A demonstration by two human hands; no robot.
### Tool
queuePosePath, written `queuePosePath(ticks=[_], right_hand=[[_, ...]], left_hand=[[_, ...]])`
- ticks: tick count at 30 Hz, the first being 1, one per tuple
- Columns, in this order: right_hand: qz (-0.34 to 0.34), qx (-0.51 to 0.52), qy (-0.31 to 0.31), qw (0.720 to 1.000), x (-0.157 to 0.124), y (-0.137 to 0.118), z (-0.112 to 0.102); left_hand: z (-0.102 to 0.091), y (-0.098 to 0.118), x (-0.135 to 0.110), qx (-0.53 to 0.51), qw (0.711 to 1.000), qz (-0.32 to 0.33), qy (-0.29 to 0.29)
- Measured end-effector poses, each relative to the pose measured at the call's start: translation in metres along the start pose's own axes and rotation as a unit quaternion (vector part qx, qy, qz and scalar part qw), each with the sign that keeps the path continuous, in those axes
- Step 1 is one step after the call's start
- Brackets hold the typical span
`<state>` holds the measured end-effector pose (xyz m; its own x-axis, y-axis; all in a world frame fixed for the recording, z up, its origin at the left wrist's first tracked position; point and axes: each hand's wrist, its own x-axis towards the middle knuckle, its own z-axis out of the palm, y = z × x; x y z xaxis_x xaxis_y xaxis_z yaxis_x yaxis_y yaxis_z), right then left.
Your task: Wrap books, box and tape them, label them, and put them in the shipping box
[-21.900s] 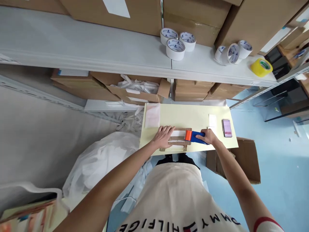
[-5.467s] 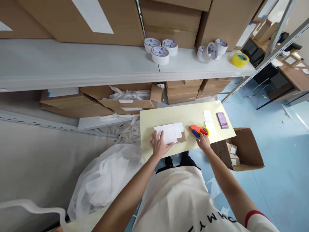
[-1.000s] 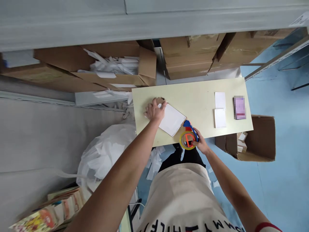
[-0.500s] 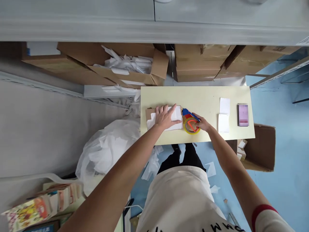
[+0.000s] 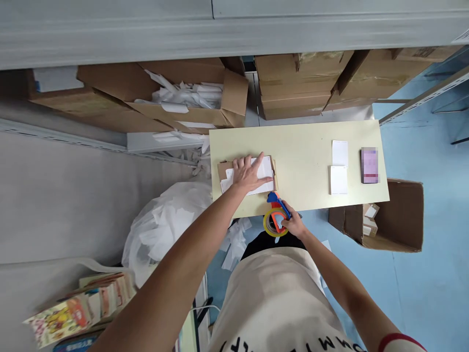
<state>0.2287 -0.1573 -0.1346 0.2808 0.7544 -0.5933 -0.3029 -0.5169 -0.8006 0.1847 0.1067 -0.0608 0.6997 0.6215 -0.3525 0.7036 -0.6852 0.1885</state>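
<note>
My left hand (image 5: pixel 249 175) lies with spread fingers on a small cardboard box (image 5: pixel 224 170) topped with white paper (image 5: pixel 265 169), at the left part of the cream table (image 5: pixel 300 146). My right hand (image 5: pixel 294 224) is closed round the handle of a tape dispenser (image 5: pixel 275 208), blue and orange-red with a yellow-edged roll. The dispenser is at the table's front edge, just below the box's right end and apart from it. Part of the box is hidden under my left hand and the paper.
Two white paper pieces (image 5: pixel 339 180) and a purple box (image 5: pixel 369 165) lie on the table's right side. An open carton (image 5: pixel 405 215) stands on the floor at right. Cartons (image 5: pixel 289 88) fill the shelf behind. A translucent bag (image 5: pixel 161 230) bulges at left.
My right hand has drawn the tape dispenser back toward my body, from the box's right end to the table's front edge. My left hand stays on the box.
</note>
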Motion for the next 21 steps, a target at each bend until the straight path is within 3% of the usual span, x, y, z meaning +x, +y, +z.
queuePosePath(ticks=[3, 7, 10, 12, 14, 16, 21], right_hand=[[0.011, 0.069, 0.052, 0.996, 0.029, -0.023, 0.006], [-0.013, 0.079, 0.078, 0.994, 0.083, -0.073, -0.036], [-0.004, 0.040, 0.000, 0.999, 0.122, -0.109, -0.079], [0.001, 0.002, -0.050, 0.999, 0.137, -0.127, -0.099], [0.005, -0.024, -0.088, 0.996, 0.142, -0.136, -0.106], [0.002, -0.035, -0.107, 0.994, 0.140, -0.137, -0.104], [0.011, -0.034, -0.083, 0.996, 0.119, -0.121, -0.096]], left_hand=[[-0.003, -0.009, -0.002, -0.032, 0.997, -0.062, -0.016], [-0.003, -0.023, -0.009, -0.116, 0.985, -0.121, -0.037], [-0.009, -0.025, -0.004, -0.095, 0.986, -0.136, 0.020], [-0.015, -0.023, 0.007, -0.050, 0.995, -0.070, 0.040], [-0.021, -0.021, 0.021, -0.027, 0.999, 0.034, -0.001], [-0.022, -0.019, 0.033, -0.032, 0.994, 0.081, -0.059], [-0.014, -0.020, 0.037, -0.035, 0.995, 0.029, -0.088]])
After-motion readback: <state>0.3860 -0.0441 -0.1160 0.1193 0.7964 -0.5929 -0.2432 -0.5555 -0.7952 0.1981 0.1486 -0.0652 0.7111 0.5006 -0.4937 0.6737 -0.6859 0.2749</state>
